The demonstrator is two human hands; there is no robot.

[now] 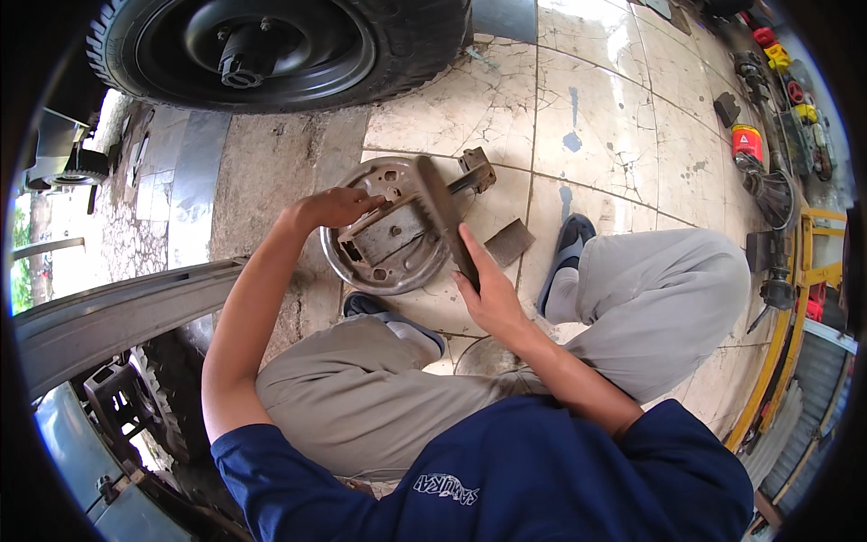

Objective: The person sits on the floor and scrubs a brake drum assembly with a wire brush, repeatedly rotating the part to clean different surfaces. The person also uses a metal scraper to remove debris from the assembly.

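Knees apart in the lower half of the frame, you work in grey trousers (664,289), your dark sandals (578,233) planted on a tile floor (614,203) of cracked cream squares. Just beyond, right of centre, your right hand (488,294) is closed around the lower end of a curved metal strip (440,206), thumb on one side and fingers on the other. The strip leans across the right side of a round metal plate (395,283), which lies at the middle of the frame. Your left hand (341,208) reaches over the plate's upper left, fingertips at a metal bar (404,205) that crosses it; whether they pinch anything, you cannot tell from this angle. A flat dark block (509,242) lies on the tiles just right of the plate.

The step in hand looks like holding the strip against the plate while your left fingers feel the bar. The next move, by that reading, calls for a steady right grip and a clear look at where strip and bar meet. Farther off, a large tyre (406,54) fills the upper left; a red can (747,142) stands at the upper right.
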